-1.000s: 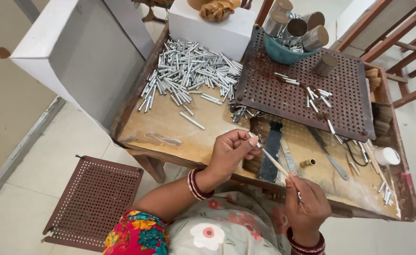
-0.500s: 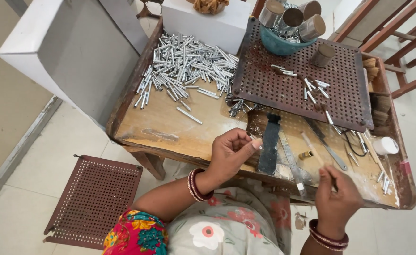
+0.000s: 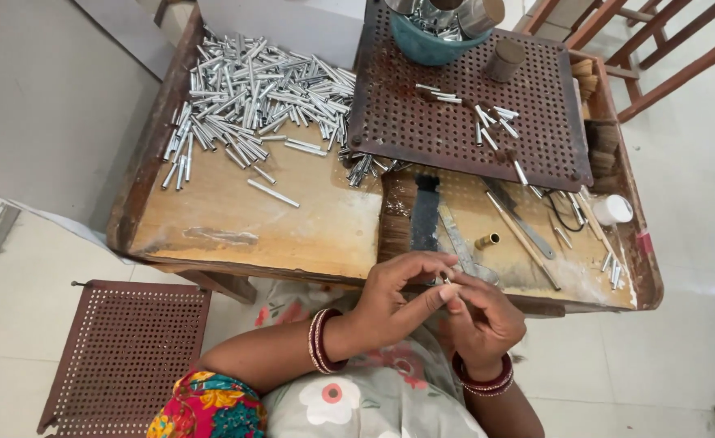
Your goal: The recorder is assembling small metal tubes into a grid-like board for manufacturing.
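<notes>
Scene: seen from above, a person sits at the near edge of a low wooden counter point(image 3: 236, 227), both hands raised together just over that edge.
Left hand point(image 3: 394, 296): fingers curled and pressed together, thumb and fingertips pinching a small silver tube point(image 3: 445, 278); red bangles ring the wrist.
Right hand point(image 3: 483, 312): touching the left hand, its fingertips pinched at the same small tube; red bangles ring this wrist too.
Small tube: tiny and mostly hidden by the fingers, held between the two hands above the counter's near edge, right of centre.
Pile of silver tubes point(image 3: 248, 101): many short metal tubes heaped loosely at the counter's far left, a few strays lying nearer the middle.
Perforated brown tray point(image 3: 422, 134): flat on the counter's far right part, with a few loose tubes scattered on it.
Teal bowl point(image 3: 426, 49): at the tray's far edge, holding metal pieces.
Small brass cylinder point(image 3: 487, 240): lying on the counter's near right part, just beyond the hands.
Flat tools point(image 3: 459, 235): a dark strip, a metal file and thin sticks lying beside the brass cylinder.
White round lid point(image 3: 615, 209): near the counter's right edge.
Second perforated tray point(image 3: 122, 349): on the tiled floor, below the counter's near left corner.
</notes>
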